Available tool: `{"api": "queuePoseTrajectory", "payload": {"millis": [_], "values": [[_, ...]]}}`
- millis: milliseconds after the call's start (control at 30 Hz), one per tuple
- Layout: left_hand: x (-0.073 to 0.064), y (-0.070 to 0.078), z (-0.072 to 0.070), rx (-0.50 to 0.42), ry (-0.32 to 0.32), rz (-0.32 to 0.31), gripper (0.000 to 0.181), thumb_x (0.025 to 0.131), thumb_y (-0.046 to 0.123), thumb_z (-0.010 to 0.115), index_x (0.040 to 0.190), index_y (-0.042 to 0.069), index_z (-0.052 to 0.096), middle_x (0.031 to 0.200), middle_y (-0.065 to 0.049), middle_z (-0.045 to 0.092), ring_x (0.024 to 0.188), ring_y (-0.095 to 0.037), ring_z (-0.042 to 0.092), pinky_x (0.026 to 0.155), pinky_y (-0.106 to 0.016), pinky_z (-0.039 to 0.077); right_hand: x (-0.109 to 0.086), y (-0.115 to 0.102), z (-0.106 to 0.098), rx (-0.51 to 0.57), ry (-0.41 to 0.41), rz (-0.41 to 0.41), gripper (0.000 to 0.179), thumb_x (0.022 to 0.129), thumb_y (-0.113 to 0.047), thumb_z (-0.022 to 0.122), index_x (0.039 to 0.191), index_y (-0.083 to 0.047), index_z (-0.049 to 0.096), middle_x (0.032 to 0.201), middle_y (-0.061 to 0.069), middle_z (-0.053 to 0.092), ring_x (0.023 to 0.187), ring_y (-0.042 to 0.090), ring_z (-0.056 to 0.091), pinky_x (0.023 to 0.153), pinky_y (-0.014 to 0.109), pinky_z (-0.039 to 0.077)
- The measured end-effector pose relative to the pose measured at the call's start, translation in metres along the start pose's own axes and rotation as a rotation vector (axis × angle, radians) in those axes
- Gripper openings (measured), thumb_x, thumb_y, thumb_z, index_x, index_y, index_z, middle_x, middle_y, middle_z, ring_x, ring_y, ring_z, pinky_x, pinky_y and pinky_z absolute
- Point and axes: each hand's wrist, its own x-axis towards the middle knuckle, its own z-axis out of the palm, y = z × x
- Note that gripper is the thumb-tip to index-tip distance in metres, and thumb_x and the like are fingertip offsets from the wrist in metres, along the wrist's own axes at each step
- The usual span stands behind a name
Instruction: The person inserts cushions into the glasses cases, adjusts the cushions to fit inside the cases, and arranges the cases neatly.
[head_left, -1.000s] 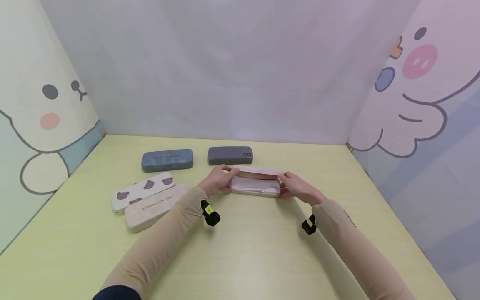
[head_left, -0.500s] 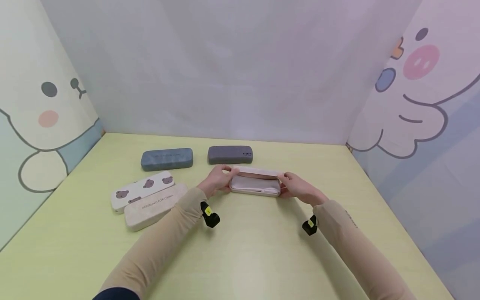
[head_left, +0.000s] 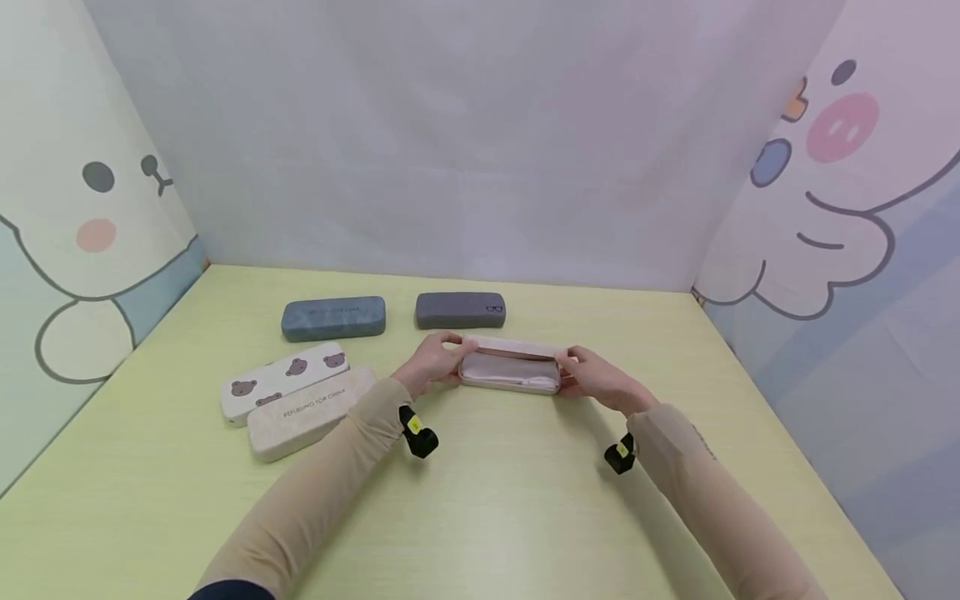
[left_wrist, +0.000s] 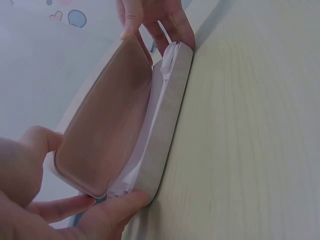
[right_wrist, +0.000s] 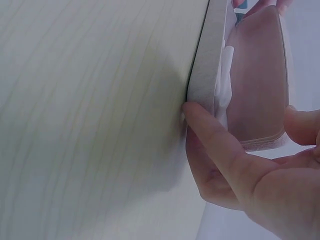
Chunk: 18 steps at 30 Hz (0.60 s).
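A pale beige glasses case rests on the table with its lid partly raised. The inside of that lid is brownish pink. Folded white cloth lies in the base. At the case's left end, my left hand holds it, thumb on the lid's edge and other fingers at the base corner. My right hand grips the opposite end the same way; in the right wrist view its thumb touches the lid edge and a finger touches the base.
Behind stand a blue glasses case and a dark grey one with a small glasses print. To the left lie a white case with bear prints and a beige lettered case, side by side. Printed fabric walls enclose the table.
Very little differs. The lid's upper edge sits a touch lower than before, with both hands keeping hold of the case's two ends.
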Motion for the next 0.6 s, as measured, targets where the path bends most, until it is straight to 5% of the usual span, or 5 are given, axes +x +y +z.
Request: {"api": "queuePoseTrajectory", "payload": {"millis": [600], "values": [[-0.0002,-0.0016,-0.0003,-0.018,-0.010,0.005,0.055,0.096,0.034,0.058,0.141,0.007,0.041,0.133,-0.020,0.051,0.101,-0.021,0.060,0.088,-0.035,0.055,-0.0021,0.0000,-0.0007,0.001,-0.018,-0.017,0.044,0.106,-0.026,0.031,0.133,0.009,0.031,0.131,0.028,0.039,0.123,0.035,0.048,0.102,0.044,0.046]]}}
